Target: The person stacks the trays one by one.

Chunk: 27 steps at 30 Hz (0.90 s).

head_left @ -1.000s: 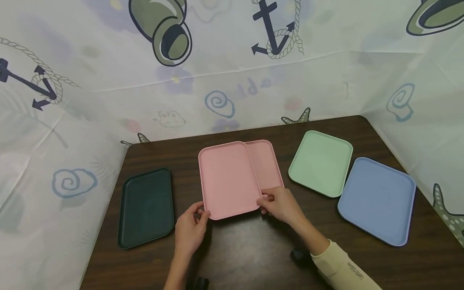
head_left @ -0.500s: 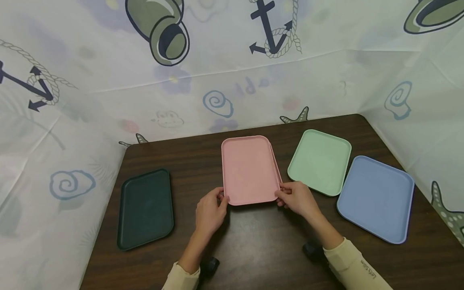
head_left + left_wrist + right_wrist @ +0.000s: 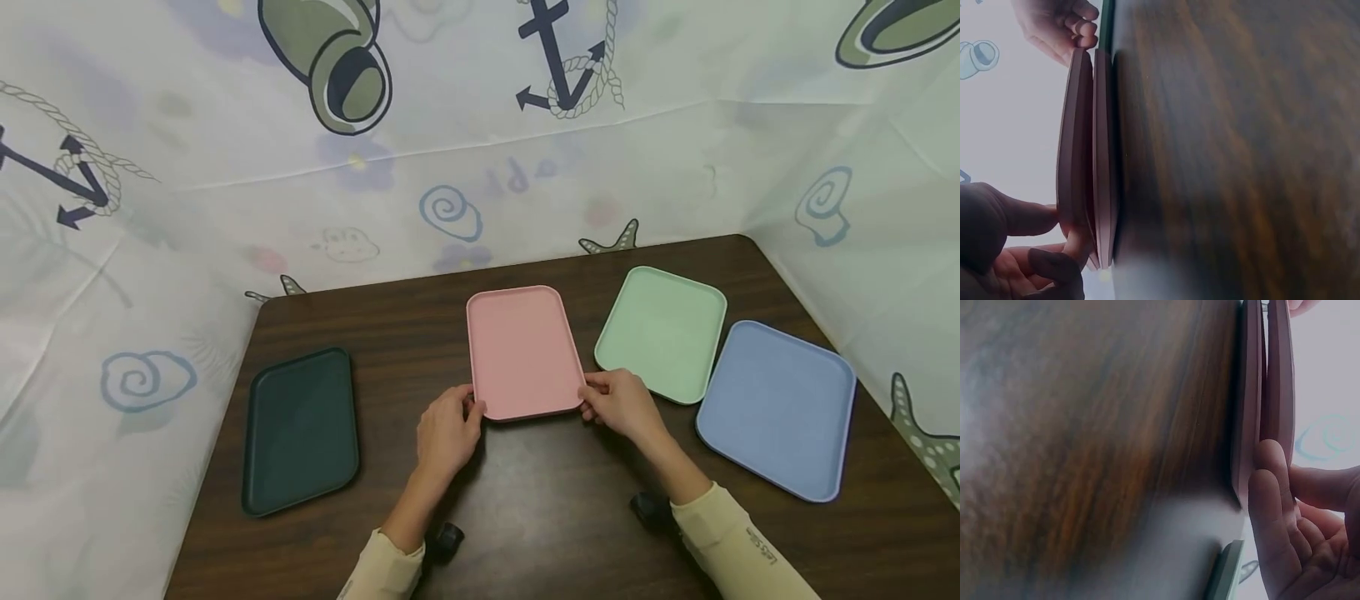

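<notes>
A: What have the hands got?

B: The left hand (image 3: 448, 429) and right hand (image 3: 622, 407) each pinch a near corner of the top tray (image 3: 525, 354), pink, around the middle of the tabletop (image 3: 540, 512), toward its far side.

A: Flat on the wood?

B: No. Both wrist views show a bottom tray (image 3: 1104, 162), also pink, beneath it, with a narrow gap between the two.

A: So what could go wrong?

B: Nipped fingers, I'd say. Some lie at that gap, so a quick drop might catch them. If one side let go sooner, the top tray could also land skewed.

A: Anything close enough to knock?

B: The green tray (image 3: 660, 333). Its near edge is just beside the right hand; I can't tell whether they touch. A swing rightward could shove it into the blue tray (image 3: 776, 412) next to it, whose outer corner is close to the tabletop's right edge. A hard push might send that one over.

A: And leftward?

B: More room. Wood shows between the left hand and the dark tray (image 3: 302, 433), itself near the left edge.

A: Forward or back?

B: Forward is tighter: the far edge is near, with the printed cloth (image 3: 465, 142) behind. The broadest stretch of wood lies between the forearms.
</notes>
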### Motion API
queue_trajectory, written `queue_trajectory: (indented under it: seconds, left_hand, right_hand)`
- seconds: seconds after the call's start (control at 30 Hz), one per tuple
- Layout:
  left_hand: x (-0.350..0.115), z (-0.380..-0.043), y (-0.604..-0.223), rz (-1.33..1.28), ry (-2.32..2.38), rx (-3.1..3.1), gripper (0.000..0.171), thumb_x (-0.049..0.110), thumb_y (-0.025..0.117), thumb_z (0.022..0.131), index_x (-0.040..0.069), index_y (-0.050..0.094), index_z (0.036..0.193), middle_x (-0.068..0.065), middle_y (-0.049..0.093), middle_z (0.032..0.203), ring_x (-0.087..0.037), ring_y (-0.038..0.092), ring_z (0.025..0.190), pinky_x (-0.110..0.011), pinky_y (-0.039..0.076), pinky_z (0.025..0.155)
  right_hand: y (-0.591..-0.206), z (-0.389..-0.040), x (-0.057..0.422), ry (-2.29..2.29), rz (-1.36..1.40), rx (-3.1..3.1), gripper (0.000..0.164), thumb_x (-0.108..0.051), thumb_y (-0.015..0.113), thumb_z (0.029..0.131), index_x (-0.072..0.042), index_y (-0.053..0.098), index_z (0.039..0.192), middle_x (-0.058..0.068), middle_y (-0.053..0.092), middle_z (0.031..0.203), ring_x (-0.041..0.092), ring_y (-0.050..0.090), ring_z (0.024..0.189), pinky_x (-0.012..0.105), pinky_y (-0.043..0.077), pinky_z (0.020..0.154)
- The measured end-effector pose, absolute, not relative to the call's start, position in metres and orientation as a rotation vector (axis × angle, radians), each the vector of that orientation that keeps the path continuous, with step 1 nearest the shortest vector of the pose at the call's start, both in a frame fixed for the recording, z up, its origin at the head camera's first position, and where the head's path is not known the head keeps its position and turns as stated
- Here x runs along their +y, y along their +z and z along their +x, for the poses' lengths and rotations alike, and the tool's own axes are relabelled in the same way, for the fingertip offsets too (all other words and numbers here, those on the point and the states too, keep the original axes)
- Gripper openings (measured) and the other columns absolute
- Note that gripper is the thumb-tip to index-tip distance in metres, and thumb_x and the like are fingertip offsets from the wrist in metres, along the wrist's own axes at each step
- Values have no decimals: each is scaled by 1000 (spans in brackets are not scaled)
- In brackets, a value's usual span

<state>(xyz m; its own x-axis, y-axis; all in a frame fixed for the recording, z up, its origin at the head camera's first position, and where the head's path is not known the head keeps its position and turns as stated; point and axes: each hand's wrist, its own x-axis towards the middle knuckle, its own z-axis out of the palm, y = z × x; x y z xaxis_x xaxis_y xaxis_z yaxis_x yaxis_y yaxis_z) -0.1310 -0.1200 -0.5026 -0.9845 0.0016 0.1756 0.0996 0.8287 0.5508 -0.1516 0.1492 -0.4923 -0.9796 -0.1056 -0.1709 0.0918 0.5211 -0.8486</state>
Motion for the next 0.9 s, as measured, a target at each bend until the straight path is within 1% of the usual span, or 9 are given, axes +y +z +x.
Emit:
queue_trajectory:
  seconds: [0.2,0.43,0.63,0.9]
  left_hand:
    - [-119,-130,-502,-94,-838,-2852,25,22,71,89,7,73,108,3,59,80,-17,56,68,-39,47,59]
    - [-119,-130,-503,-157,-794,-2901,24,22,70,89,8,72,109,3,56,75,-16,55,65,-38,46,58]
    - [-119,-131,-503,-177,-785,-2929,28,25,71,89,7,71,110,2,56,73,-18,55,64,-39,45,59]
    - [-118,-133,-504,-238,-745,-2974,16,26,70,90,12,68,98,5,50,69,-18,52,62,-39,43,56]
  right_hand:
    - [-494,-151,149,-1409,-2,2580,32,-9,63,94,8,64,122,7,71,72,18,69,63,27,53,54]
    - [-494,-150,149,-1399,-17,2626,30,-9,63,94,6,67,120,6,70,71,19,68,61,27,52,53]
    - [-496,-151,149,-1362,-30,2654,32,-10,63,94,6,65,122,4,70,71,17,68,61,27,51,52]
    - [-497,-149,147,-1296,-63,2687,36,-10,61,95,7,61,127,3,69,69,16,67,59,27,48,50]
